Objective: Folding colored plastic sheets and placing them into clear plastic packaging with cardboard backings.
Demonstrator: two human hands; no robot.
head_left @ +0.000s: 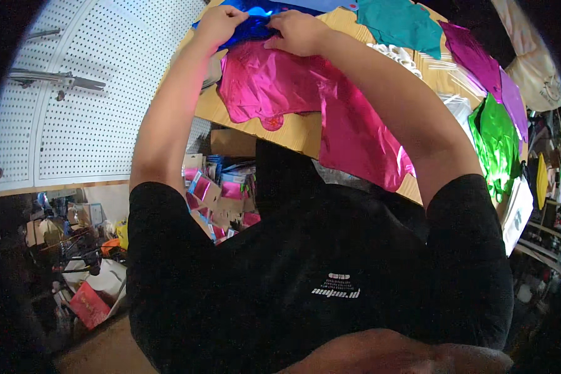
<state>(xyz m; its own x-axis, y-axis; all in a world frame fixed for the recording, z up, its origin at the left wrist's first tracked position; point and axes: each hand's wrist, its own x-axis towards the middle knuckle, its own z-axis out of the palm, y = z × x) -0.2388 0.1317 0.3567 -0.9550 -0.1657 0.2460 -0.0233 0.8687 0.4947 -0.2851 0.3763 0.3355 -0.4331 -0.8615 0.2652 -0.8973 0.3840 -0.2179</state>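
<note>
At the far edge of my reach lies a shiny blue foil balloon (250,30), flat and uninflated. My left hand (219,26) pinches its left part between thumb and fingers. On its right side my right hand (300,32) has curled fingers on the foil, the thumb a little lower; the exact grip is partly hidden. Just nearer to me, a flat pink foil balloon (271,78) is spread out below both hands. More pink foil (355,134) hangs over the table's front edge under my right forearm.
Teal foil (402,28), purple foil (470,56) and green foil (495,140) lie along the wooden table (296,134). White sticks (458,78) and a white coiled bundle (396,55) rest among them. A white pegboard (100,118) stands at left, with packets (221,193) below the table.
</note>
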